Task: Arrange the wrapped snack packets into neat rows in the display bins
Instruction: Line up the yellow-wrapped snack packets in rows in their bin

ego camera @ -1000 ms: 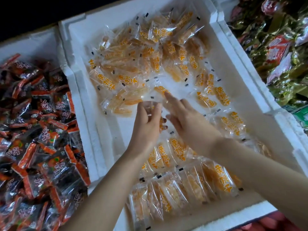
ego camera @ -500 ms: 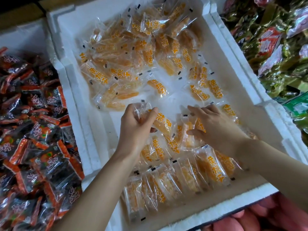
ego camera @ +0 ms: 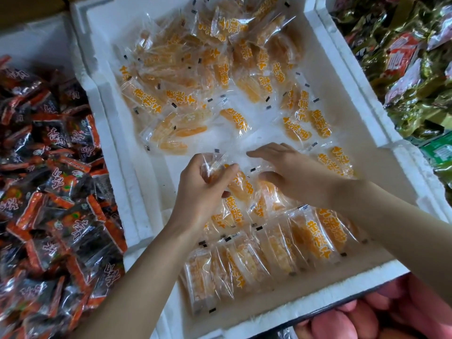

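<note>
My left grip (ego camera: pixel 201 194) pinches one packet (ego camera: pixel 213 164) — the unfinished second row (ego camera: pixel 234 211) lies just right, partly under my flat, released right grip (ego camera: pixel 294 178).

The clear plastic snack packets (ego camera: pixel 315 231) of orange fruit pieces in the white foam bin (ego camera: pixel 117 152) each carry 3 orange Chinese characters with white outlines, 黄桃干, printed lengthwise. They read plainly in the near row and on several packets in the loose heap, many upside down to the camera. The black-and-red foil packets (ego camera: pixel 56 182) at the left bear white brush-style characters, too crumpled to read. The red-and-white wrappers (ego camera: pixel 401 55) at the right show large white characters, too blurred to read.
</note>
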`<state>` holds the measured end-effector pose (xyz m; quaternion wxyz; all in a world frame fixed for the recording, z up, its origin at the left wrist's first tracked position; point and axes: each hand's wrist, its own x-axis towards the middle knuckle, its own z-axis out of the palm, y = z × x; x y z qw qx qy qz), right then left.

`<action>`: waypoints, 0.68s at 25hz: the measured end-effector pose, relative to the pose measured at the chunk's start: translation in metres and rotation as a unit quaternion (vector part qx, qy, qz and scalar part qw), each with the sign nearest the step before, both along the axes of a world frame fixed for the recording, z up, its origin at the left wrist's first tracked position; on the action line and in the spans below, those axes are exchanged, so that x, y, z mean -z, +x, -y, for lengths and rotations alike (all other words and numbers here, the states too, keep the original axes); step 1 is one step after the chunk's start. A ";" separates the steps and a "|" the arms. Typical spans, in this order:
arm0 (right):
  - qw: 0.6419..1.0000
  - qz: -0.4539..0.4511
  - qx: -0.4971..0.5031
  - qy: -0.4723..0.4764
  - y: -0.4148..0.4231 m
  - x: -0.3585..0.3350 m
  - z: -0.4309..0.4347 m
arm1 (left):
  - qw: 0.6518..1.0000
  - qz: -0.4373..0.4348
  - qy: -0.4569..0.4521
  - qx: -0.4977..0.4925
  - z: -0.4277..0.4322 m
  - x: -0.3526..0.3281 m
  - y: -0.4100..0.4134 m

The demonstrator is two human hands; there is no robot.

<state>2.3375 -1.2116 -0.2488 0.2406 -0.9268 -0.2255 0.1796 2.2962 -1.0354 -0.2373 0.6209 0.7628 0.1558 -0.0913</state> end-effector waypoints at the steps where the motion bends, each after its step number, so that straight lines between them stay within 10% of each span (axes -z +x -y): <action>1: 0.997 -0.035 0.026 0.069 -0.005 -0.006 -0.002 | 1.000 -0.003 0.000 0.015 -0.001 -0.001 0.000; 5: 0.972 -0.128 0.071 0.186 -0.021 -0.021 -0.012 | 0.996 0.023 -0.006 0.089 0.008 -0.009 -0.006; 12: 0.968 -0.020 0.203 0.146 -0.008 -0.020 0.024 | 1.000 0.016 0.000 0.012 0.011 0.008 -0.001; 17: 0.991 -0.042 0.123 0.029 -0.002 0.002 0.029 | 0.999 0.020 0.047 0.003 0.014 0.025 0.000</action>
